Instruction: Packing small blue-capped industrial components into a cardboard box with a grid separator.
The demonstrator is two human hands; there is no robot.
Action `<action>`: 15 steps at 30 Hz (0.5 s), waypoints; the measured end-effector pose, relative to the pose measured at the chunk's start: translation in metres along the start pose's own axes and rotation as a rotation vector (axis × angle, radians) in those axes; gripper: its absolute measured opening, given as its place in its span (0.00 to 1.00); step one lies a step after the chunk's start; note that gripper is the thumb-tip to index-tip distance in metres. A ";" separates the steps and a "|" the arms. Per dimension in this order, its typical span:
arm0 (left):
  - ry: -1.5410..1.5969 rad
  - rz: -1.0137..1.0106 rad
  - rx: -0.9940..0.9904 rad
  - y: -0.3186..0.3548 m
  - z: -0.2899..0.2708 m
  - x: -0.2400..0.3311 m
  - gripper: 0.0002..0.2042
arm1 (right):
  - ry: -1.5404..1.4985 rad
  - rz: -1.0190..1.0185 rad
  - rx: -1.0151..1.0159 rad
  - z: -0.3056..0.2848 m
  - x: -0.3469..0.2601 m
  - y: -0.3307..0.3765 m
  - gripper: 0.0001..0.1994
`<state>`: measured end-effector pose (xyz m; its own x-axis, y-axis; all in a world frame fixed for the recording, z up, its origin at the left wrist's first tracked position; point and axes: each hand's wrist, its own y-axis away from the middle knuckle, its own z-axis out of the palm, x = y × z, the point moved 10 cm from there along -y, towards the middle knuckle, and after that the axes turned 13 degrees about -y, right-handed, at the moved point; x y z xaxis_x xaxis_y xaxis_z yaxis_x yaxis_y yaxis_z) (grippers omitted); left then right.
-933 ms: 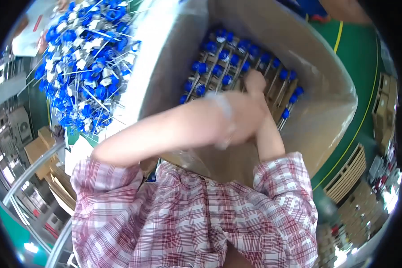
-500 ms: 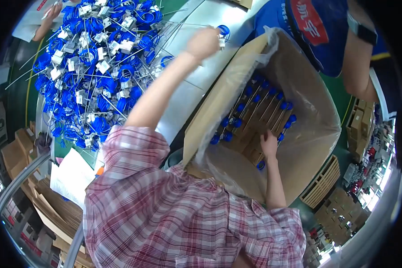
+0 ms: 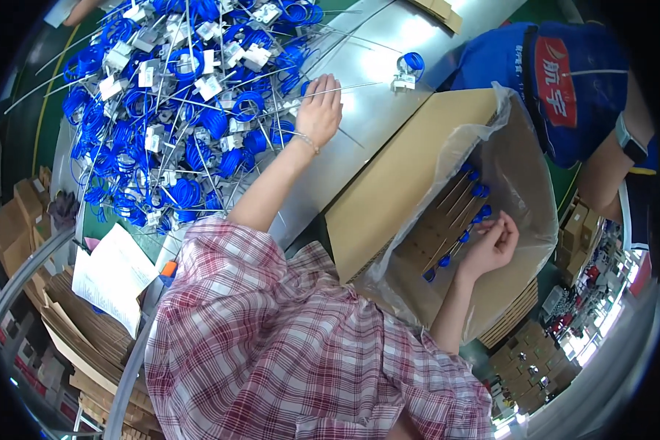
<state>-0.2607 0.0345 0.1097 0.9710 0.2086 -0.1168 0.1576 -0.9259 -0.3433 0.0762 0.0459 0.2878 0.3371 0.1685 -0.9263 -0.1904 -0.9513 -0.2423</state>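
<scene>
A large heap of thin metal rods with coiled blue cables and white blocks (image 3: 198,110) covers the metal table (image 3: 330,165). At the heap's right edge my left hand (image 3: 319,111) is open, fingers stretched out side by side, nothing seen in it. A single blue coil with a white block (image 3: 405,79) lies apart, farther right. My right hand (image 3: 493,246) is over the cardboard box (image 3: 411,158), its fingers loosely bent and apart, with nothing visible in them. Inside, rods with blue ends (image 3: 458,209) lie in a row on brown cardboard. A clear plastic liner (image 3: 447,158) hangs over the rim.
Beyond the box stands a person in a blue apron (image 3: 513,66) with a watch on the wrist. Printed sheets (image 3: 114,279) lie at left, near a curved metal rail (image 3: 40,264) and stacked cardboard (image 3: 88,334). A flat cardboard piece (image 3: 440,13) rests at the table's far end.
My left hand has come back from near the single blue coil to the heap's edge. The right hand has risen from the box's bottom toward its right side. The whole view has shifted.
</scene>
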 end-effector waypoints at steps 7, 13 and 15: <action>-0.215 0.055 0.024 0.005 -0.001 -0.045 0.20 | -0.055 -0.040 -0.069 0.027 -0.023 0.004 0.07; -0.349 -0.061 0.033 -0.012 0.000 -0.059 0.15 | -0.007 -0.046 -0.004 0.006 -0.017 0.000 0.07; -0.269 -0.144 0.013 -0.015 0.004 -0.054 0.14 | -0.008 -0.039 0.026 0.001 -0.016 0.002 0.07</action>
<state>-0.3162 0.0384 0.1173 0.8560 0.4151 -0.3082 0.2861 -0.8769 -0.3863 0.0698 0.0416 0.3021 0.3374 0.2071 -0.9183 -0.2012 -0.9371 -0.2853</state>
